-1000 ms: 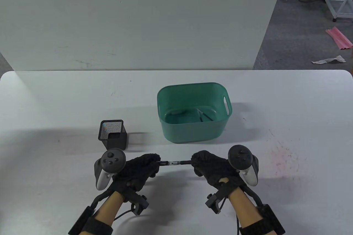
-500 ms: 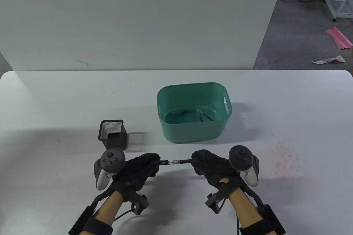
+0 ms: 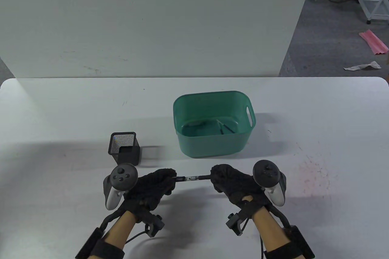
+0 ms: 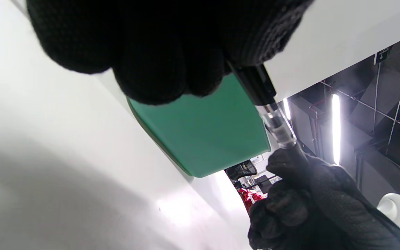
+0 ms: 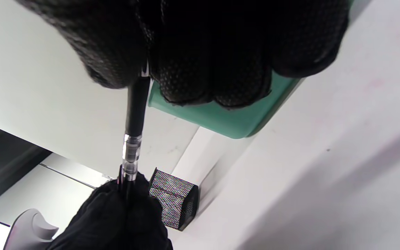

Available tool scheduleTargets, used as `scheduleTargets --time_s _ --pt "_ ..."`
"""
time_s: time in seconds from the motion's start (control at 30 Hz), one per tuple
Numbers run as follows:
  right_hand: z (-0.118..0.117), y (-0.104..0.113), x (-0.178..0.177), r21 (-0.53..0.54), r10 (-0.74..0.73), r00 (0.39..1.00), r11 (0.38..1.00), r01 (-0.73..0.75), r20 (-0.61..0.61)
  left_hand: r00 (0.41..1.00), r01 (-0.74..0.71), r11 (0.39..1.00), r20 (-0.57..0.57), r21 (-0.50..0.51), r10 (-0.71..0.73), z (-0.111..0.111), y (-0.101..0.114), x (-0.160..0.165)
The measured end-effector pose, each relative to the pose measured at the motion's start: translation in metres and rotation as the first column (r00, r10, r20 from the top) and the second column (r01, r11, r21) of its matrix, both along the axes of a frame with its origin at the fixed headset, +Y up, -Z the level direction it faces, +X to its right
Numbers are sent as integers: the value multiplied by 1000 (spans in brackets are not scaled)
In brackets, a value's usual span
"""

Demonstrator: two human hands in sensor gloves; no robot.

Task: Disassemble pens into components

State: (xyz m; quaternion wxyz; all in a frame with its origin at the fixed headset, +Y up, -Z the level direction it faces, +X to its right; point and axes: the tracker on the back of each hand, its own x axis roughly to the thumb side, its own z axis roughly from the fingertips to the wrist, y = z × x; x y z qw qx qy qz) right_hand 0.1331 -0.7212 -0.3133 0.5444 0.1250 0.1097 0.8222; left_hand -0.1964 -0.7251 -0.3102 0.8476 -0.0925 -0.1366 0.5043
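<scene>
A black pen [image 3: 192, 178] with a clear middle section is held level above the table's front, between both hands. My left hand [image 3: 158, 183] grips its left end. My right hand [image 3: 226, 177] grips its right end. The left wrist view shows the pen [image 4: 267, 104] running from my left fingers [image 4: 158, 52] to my right hand [image 4: 311, 194]. The right wrist view shows the pen [image 5: 133, 139] running from my right fingers [image 5: 200, 52] to my left hand [image 5: 123, 215]. Both pen ends are hidden inside the gloves.
A green plastic bin [image 3: 212, 146] stands just behind my hands, with thin dark pen parts [image 3: 225, 127] on its floor. A black mesh pen holder [image 3: 125, 149] stands behind my left hand. A white wall panel [image 3: 152, 22] rises at the table's back edge.
Almost nothing has moved. Both hands keep their grip on the pen; the right hand has shifted very slightly to the right.
</scene>
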Motion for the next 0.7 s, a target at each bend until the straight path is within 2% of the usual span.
scheduleTargets --time_s 0.13,0.33,0.7 --pt "-1 -6 0 -78 -77 997 994 78 20 1000 1 1000 5 9 -1 1 2 1" --pt "-1 2 0 -12 -45 999 999 45 1 1000 6 1000 4 10 -6 1 2 2" --pt "-3 3 11 3 -66 996 998 66 58 1000 -7 1000 -30 -5 7 -2 1 -8"
